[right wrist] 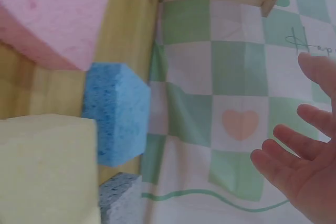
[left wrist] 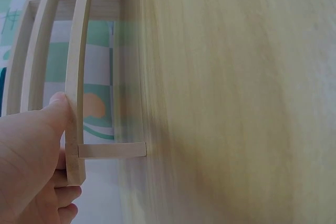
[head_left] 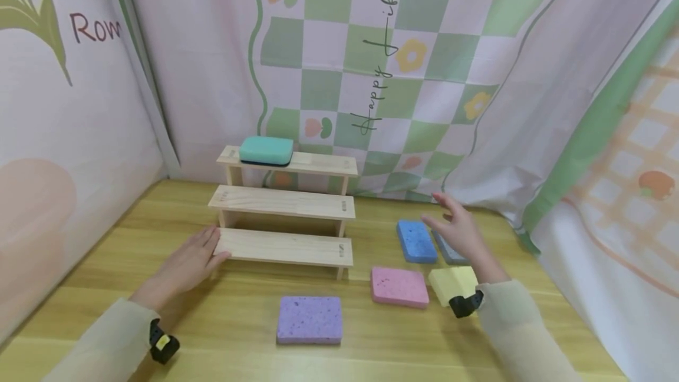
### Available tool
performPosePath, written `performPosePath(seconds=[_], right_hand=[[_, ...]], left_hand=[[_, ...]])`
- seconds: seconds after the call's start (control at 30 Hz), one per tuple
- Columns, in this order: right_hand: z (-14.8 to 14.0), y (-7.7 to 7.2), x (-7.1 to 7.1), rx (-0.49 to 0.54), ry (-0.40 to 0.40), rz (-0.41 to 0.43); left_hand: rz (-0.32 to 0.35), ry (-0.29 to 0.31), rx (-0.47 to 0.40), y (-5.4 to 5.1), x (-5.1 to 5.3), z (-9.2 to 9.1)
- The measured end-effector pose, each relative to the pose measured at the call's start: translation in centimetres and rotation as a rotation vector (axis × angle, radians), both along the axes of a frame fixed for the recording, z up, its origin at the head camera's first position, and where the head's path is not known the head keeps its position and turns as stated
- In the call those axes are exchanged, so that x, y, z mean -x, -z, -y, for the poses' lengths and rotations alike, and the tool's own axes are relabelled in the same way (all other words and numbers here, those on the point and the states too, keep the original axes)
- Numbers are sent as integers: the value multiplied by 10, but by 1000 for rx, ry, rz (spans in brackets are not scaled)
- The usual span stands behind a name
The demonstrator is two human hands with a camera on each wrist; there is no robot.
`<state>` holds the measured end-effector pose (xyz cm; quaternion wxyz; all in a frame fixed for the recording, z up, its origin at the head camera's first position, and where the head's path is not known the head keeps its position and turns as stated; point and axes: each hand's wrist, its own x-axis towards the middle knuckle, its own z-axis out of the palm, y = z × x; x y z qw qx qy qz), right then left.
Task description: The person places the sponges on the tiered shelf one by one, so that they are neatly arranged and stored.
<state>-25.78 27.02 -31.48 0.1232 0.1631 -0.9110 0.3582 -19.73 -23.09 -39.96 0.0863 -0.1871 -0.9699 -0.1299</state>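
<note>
A three-step wooden shelf (head_left: 283, 246) stands on the table, a turquoise sponge with a dark base (head_left: 266, 151) lying on its top step. My left hand (head_left: 185, 264) holds the left end of the lowest step; in the left wrist view the thumb (left wrist: 56, 106) presses the board's edge while the fingers wrap its end. Over the sponges on the right, my right hand (head_left: 458, 231) hovers with fingers spread and holds nothing. Below and beside it lie a blue sponge (head_left: 416, 241), a partly hidden grey sponge (head_left: 444, 247), a pale yellow sponge (head_left: 448, 282) and a pink sponge (head_left: 399, 287).
A purple sponge (head_left: 310, 320) lies near the front middle of the wooden table (head_left: 228, 323). Behind the shelf hangs a green and white checked curtain (head_left: 371, 63), with more printed cloth on the left and right sides.
</note>
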Motion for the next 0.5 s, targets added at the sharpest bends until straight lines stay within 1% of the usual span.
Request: performPosePath(seconds=[0.13, 0.3, 0.5], right_hand=[[-2, 13, 1, -24, 6, 43], [-4, 25, 3, -35, 6, 58], [-10, 37, 3, -72, 3, 64]], left_hand=[[-4, 3, 6, -1, -1, 0], [-1, 1, 5, -2, -1, -1], [3, 5, -11, -3, -1, -1]])
